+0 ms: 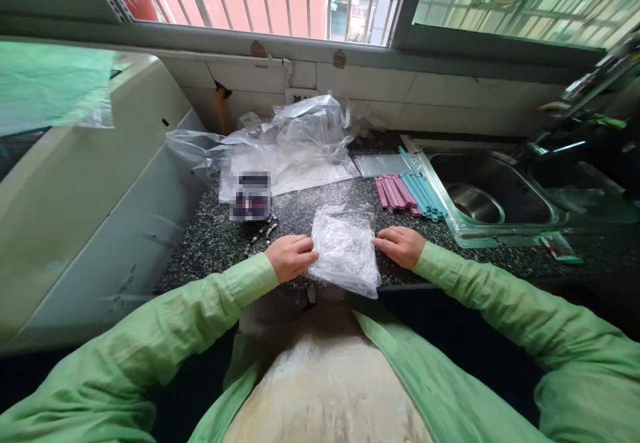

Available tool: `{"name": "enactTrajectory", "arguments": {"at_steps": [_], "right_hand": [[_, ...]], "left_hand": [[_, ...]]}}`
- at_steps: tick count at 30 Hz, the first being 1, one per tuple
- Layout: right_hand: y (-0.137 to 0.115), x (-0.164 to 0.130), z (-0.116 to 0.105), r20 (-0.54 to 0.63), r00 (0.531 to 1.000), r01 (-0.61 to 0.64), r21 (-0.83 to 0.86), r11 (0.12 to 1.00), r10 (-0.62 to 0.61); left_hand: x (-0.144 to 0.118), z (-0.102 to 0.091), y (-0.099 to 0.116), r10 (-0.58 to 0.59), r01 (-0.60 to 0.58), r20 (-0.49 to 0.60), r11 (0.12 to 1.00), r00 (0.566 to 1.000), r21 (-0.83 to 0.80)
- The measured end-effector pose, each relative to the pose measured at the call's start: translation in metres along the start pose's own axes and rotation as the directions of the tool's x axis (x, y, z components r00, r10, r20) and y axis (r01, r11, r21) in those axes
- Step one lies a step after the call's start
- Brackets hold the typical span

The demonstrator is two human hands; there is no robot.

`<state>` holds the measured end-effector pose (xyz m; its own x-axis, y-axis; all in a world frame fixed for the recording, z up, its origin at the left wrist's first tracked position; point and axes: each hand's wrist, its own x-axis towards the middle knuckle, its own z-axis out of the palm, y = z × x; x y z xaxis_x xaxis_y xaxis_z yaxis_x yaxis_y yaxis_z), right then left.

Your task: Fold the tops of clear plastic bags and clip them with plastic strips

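No writing is legible (the nearby label is blurred) as the left hand (291, 257) and right hand (400, 245) press curled fingers on opposite edges of the clear plastic bag (345, 249), which lies flat between them and overhangs the speckled counter (210, 243) edge.

You've got a crinkled, glossy clear plastic bag (345, 249) on a speckled dark polished stone counter (215, 236), matt pink and blue plastic strips (410, 195), and a brushed stainless steel sink (495, 196).

Crinkled clear plastic bag (345, 248) lies flat at the counter's front edge.
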<state>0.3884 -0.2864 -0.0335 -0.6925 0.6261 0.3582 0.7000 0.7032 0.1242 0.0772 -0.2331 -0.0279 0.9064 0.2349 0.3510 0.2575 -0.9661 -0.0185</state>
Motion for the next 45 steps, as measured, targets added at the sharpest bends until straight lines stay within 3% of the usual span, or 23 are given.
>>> {"name": "enactTrajectory", "arguments": {"at_steps": [5, 8, 12, 17, 20, 23, 28, 33, 39, 45], "right_hand": [[-0.003, 0.004, -0.001, 0.019, 0.999, 0.037, 0.085, 0.996, -0.039], [-0.004, 0.006, -0.001, 0.018, 1.0, 0.013, 0.192, 0.981, -0.017], [-0.009, 0.006, 0.0, 0.014, 0.999, -0.046, 0.239, 0.97, 0.044], [-0.019, 0.007, 0.005, -0.033, 0.993, -0.103, 0.216, 0.971, 0.113], [-0.019, 0.007, 0.009, -0.055, 0.996, -0.06, 0.187, 0.98, 0.071], [-0.018, 0.005, 0.01, -0.064, 0.997, -0.025, 0.163, 0.986, 0.036], [-0.02, 0.006, 0.007, -0.113, 0.992, -0.047, 0.095, 0.994, 0.058], [-0.022, 0.007, 0.007, -0.035, 0.999, 0.017, 0.077, 0.997, -0.014], [-0.017, 0.003, 0.01, -0.081, 0.996, 0.055, 0.157, 0.986, -0.043], [-0.015, -0.001, 0.008, -0.13, 0.991, 0.049, 0.205, 0.978, -0.022]], "left_hand": [[-0.011, -0.001, 0.005, -0.169, 0.126, -0.147, 0.956, 0.975, -0.264], [-0.009, -0.007, 0.006, -0.291, 0.227, -0.107, 0.889, 0.951, -0.399], [-0.004, -0.016, 0.008, -0.387, 0.329, -0.042, 0.832, 0.921, -0.447], [-0.006, -0.01, 0.011, -0.32, 0.268, -0.064, 0.874, 0.945, -0.405], [-0.012, -0.003, 0.014, -0.227, 0.198, -0.065, 0.934, 0.972, -0.299], [-0.019, 0.0, 0.018, -0.103, 0.102, 0.001, 0.983, 0.995, -0.15], [-0.019, 0.001, 0.024, -0.039, 0.042, 0.073, 0.998, 0.997, -0.052], [-0.019, 0.003, 0.028, 0.014, -0.014, 0.067, 1.0, 0.998, 0.001], [-0.024, 0.008, 0.031, -0.088, 0.075, 0.153, 0.994, 0.984, 0.083], [-0.018, 0.021, 0.029, -0.21, 0.211, 0.038, 0.977, 0.977, -0.024]]}}
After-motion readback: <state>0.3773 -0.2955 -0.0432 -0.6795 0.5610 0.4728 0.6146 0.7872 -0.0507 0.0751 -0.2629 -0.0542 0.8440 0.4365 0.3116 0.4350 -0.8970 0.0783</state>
